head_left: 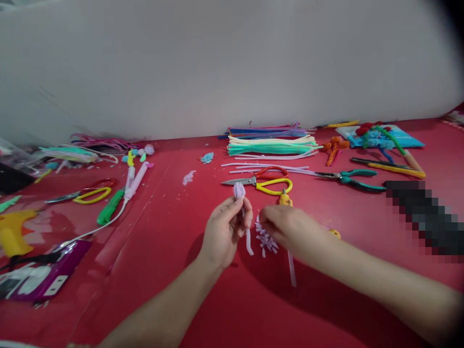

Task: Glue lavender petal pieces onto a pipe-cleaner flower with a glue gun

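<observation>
My left hand pinches a small lilac flower bud between thumb and fingers. The bud is built of short fuzzy pieces, and a pale lilac strip hangs below the same hand. My right hand reaches down at a loose pile of short lilac pieces, its fingers drawn together; whatever lies between the fingertips is hidden. Partly covered by this hand is a yellow glue gun, nozzle pointing away, with a translucent glue stick showing below the wrist. Scissors with red and yellow handles lie just beyond both hands.
Bundled pipe cleaners lie along the back wall, with loose lilac stems before them. Teal-handled pliers and an orange pipe-cleaner figure are rightward. At left are another yellow glue gun, scissors and a purple box.
</observation>
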The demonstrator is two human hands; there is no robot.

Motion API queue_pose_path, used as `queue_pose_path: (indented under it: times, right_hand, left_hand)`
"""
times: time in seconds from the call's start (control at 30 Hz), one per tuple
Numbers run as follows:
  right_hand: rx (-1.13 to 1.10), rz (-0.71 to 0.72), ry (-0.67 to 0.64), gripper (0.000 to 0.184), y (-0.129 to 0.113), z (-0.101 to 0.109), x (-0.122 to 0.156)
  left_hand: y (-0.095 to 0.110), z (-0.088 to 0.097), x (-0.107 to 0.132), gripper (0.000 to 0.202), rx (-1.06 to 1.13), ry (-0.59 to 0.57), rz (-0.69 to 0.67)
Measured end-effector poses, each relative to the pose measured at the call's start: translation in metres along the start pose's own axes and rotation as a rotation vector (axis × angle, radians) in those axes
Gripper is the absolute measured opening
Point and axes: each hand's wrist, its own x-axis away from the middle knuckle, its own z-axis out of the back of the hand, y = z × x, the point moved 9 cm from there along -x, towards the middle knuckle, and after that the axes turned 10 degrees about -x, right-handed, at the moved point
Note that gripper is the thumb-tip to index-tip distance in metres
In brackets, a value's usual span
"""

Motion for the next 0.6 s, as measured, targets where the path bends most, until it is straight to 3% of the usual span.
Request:
queue_pose_path:
  times: [0.1,0.2,0.33,0.6]
  right_hand:
    - [-0.293,-0.058,0.182,0.02,0.02,0.038,0.003]
    - [-0.538,-0.093,0.261,0.015,0.03,0.058,0.009]
    - [-0.778,-0.226,0.276,0.007,0.037,0.06,0.015]
    - [-0.874,-0.218,0.31,0.006,0.033,0.056,0.012]
  left_hand:
    - [-0.005,-0.003,0.001,0.02,0.019,-0.017,0.038]
    - [-0.013,-0.012,0.003,0.02,0.028,-0.061,0.091]
    - [-0.023,-0.024,0.009,0.021,0.004,-0.106,0.183]
    - [-0.033,-0.03,0.015,0.021,-0.015,-0.149,0.276]
